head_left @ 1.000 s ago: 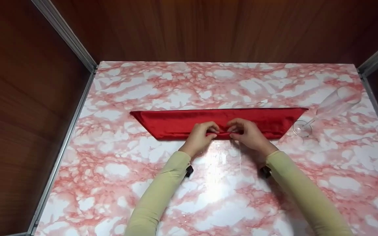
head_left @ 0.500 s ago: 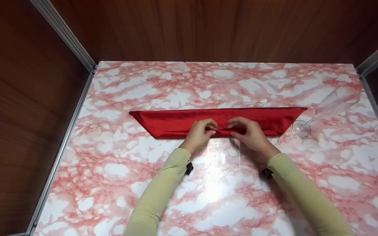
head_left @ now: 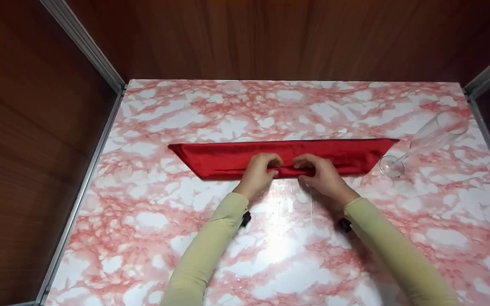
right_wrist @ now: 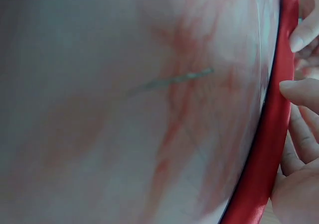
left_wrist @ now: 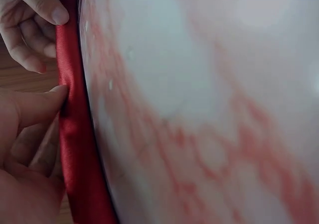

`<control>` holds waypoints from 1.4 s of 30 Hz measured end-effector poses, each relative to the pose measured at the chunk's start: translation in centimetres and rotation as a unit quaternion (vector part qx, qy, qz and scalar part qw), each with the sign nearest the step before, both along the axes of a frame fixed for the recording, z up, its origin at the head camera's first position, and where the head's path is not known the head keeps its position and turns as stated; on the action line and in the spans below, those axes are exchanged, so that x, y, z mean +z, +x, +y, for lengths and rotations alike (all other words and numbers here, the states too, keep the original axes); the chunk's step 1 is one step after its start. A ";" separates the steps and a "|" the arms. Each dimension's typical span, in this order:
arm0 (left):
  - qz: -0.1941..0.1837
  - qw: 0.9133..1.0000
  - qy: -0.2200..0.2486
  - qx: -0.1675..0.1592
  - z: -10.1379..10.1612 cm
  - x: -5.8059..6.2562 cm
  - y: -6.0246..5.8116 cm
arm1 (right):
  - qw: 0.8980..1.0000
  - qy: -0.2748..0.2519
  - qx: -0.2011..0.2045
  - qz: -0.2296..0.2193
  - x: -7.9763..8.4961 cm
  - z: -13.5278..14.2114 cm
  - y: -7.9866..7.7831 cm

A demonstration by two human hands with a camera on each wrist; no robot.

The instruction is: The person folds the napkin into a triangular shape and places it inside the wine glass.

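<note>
A red satin napkin (head_left: 228, 156) lies folded into a long strip with slanted ends, its long sides running left to right. At the middle of its near edge my left hand (head_left: 258, 173) pinches the fabric, thumb in front and fingers curled behind. Close beside it, my right hand (head_left: 323, 175) holds the same edge, its thumb low at the border and its fingers arched over a small raised fold. In the left wrist view the thumb (left_wrist: 47, 102) presses the red band; in the right wrist view another thumb (right_wrist: 301, 90) rests against it.
A clear stemmed flute glass (head_left: 430, 136) stands to the right, its round foot just off the napkin's right end. The pink-and-white marbled table (head_left: 151, 242) is bordered by brown wooden panels (head_left: 245, 38) at the back and sides.
The napkin's near edge has shifted slightly away from me. My right thumb has moved off the fold to the near border, and the gap between that thumb and fingers is wider.
</note>
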State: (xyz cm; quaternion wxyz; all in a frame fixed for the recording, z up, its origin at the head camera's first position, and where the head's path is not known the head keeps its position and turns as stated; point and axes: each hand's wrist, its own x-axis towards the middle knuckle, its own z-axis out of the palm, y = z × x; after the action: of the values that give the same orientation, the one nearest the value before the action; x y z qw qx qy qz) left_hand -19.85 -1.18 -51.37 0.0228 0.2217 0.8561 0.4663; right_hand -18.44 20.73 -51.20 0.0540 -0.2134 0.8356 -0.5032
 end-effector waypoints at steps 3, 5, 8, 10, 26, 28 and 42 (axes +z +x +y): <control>-0.001 1.000 -0.028 -0.011 -0.1 0.4 0.3 | 1.000 0.006 -0.001 -0.005 0.1 0.0 0.0; 0.001 0.998 -0.055 -0.012 -0.2 0.5 0.5 | 1.000 0.014 -0.002 -0.007 0.2 0.0 0.0; 0.004 0.996 -0.087 -0.015 -0.3 0.6 0.7 | 1.000 0.029 -0.002 -0.006 0.3 -0.2 0.0; 0.001 0.996 -0.089 -0.024 -0.3 0.6 0.7 | 0.999 0.038 -0.005 -0.007 0.3 -0.3 0.0; 0.028 0.994 -0.099 -0.044 -0.5 0.3 1.5 | 0.999 0.031 -0.017 -0.016 0.4 -0.3 0.4; 0.025 0.994 -0.097 -0.044 -0.7 0.3 1.8 | 0.999 0.036 -0.014 -0.023 0.6 -0.3 0.6; -0.029 0.998 -0.026 -0.049 -1.5 0.1 2.3 | 0.998 0.033 0.004 -0.049 0.8 0.0 0.8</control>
State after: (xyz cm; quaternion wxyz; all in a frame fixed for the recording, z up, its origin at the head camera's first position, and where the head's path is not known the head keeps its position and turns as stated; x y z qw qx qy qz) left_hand -17.53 -2.64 -51.23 0.0765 0.2491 0.8551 0.4482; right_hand -17.62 20.77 -50.42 0.1038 -0.1900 0.8471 -0.4853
